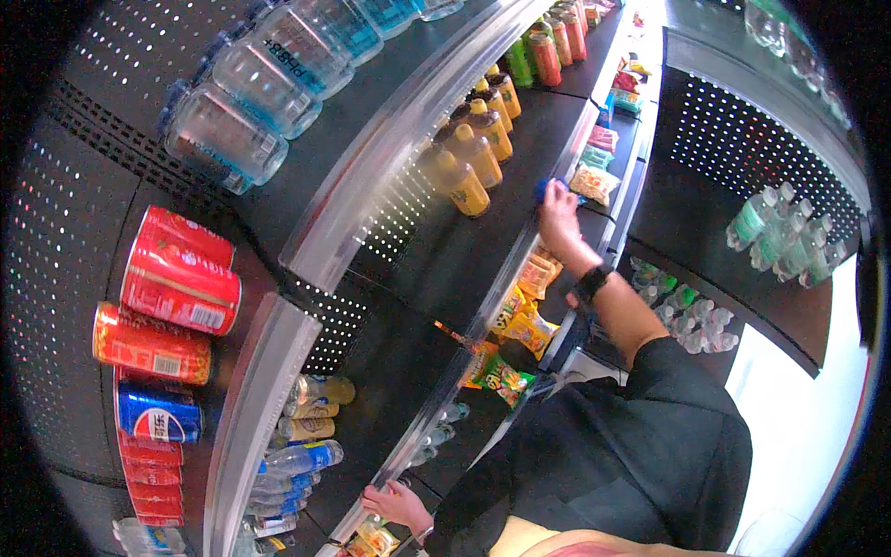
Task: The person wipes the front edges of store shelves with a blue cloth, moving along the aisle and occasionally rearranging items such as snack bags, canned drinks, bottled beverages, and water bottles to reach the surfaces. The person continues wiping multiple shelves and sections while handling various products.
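Observation:
My right hand (559, 214), with a dark watch on its wrist, reaches out to a lower shelf and pinches a small blue packet (543, 189), mostly hidden by the fingers. A clear bag of pale snacks (595, 184) lies just past it. On the near side are orange-brown snack packs (536, 277) and yellow snack bags (525, 327). My left hand (398, 507) is at the transparent front rail (418, 438) of the shelf, its fingers curled over the edge. More snack packs (374, 542) lie just below that hand.
Higher shelves hold water bottles (226, 136), red cans (182, 289) and a blue Pepsi can (160, 412). Yellow-labelled drink bottles (465, 186) stand mid-shelf. Clear rails (390, 132) edge the shelves. Green-labelled bottles (790, 233) stand on another unit at right.

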A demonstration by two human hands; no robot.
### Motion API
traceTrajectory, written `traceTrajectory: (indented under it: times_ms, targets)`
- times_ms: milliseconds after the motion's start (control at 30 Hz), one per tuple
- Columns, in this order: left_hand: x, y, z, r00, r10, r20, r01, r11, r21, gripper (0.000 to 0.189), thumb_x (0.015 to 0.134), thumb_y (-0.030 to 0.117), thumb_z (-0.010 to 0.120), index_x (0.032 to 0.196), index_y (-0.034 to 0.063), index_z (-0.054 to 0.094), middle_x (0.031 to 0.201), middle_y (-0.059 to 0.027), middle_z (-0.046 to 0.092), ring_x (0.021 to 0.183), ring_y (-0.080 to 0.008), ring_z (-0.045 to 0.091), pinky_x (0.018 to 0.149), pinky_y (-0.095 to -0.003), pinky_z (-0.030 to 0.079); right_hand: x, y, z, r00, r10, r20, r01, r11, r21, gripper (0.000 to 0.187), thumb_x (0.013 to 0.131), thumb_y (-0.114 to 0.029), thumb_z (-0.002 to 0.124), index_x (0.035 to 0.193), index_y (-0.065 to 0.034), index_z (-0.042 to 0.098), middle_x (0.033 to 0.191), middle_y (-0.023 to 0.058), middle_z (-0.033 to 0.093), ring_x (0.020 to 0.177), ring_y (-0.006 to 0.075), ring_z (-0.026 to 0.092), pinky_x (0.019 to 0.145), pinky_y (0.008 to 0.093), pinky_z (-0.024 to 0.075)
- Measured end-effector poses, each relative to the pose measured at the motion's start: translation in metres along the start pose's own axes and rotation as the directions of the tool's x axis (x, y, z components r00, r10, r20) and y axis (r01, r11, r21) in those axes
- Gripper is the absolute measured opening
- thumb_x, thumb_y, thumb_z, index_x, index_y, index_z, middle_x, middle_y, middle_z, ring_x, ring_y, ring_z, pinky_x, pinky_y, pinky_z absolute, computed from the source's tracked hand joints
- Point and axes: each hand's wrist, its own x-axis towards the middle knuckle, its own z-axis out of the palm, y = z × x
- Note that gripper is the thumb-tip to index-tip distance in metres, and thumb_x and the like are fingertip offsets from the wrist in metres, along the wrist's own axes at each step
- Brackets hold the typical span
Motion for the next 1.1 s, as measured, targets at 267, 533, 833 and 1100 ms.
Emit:
traceTrajectory:
  times_ms: [267,533,833,1100]
  targets:
    - [0.006,-0.012,0.001,0.991,0.124,-0.044,-0.123,0.992,0.025,0.040,0.088,0.024,0.067,0.114,-0.0024,0.050,0.113,-0.0249,0.049,0.116,-0.0455,0.046,0.102,-0.0553,0.038,-0.142,-0.090,-0.077,0.933,-0.277,0.230,0.223,0.946,0.235,0.082,0.078,0.005,0.060,0.154,0.0083,0.030,0.146,0.0272,0.039,0.126,0.0462,0.043,0.109,0.0478,0.0464]
    - [0.003,-0.016,0.004,0.993,0.118,-0.027,-0.118,0.993,0.025,0.040,0.091,0.021,0.065,0.120,-0.0029,0.050,0.123,-0.0240,0.048,0.124,-0.0430,0.044,0.107,-0.0560,0.036,-0.170,-0.104,-0.108,0.869,-0.451,0.205,0.315,0.822,0.474,0.057,0.083,-0.003,0.065,0.139,0.0029,0.054,0.135,0.0240,0.053,0.115,0.0441,0.053,0.104,0.0472,0.0469]
    - [0.002,-0.023,0.010,0.975,0.151,-0.161,-0.158,0.987,-0.029,0.036,0.089,0.024,0.068,0.111,0.0012,0.050,0.112,-0.0208,0.048,0.111,-0.0425,0.049,0.093,-0.0550,0.043,-0.021,-0.064,-0.176,0.937,-0.299,-0.183,0.339,0.636,0.693,0.027,0.086,-0.009,0.070,0.112,-0.0036,0.071,0.099,0.0208,0.066,0.103,0.0385,0.064,0.093,0.0452,0.0527]
    - [0.003,-0.015,0.002,0.998,0.037,-0.045,-0.039,0.998,-0.039,0.037,0.089,0.022,0.067,0.114,0.0015,0.049,0.118,-0.0220,0.047,0.119,-0.0414,0.048,0.100,-0.0557,0.044,0.220,-0.004,-0.253,0.609,0.186,-0.771,0.300,0.846,0.441,0.034,0.095,-0.027,0.064,0.119,-0.0021,0.067,0.115,0.0256,0.065,0.112,0.0433,0.059,0.101,0.0526,0.0443]
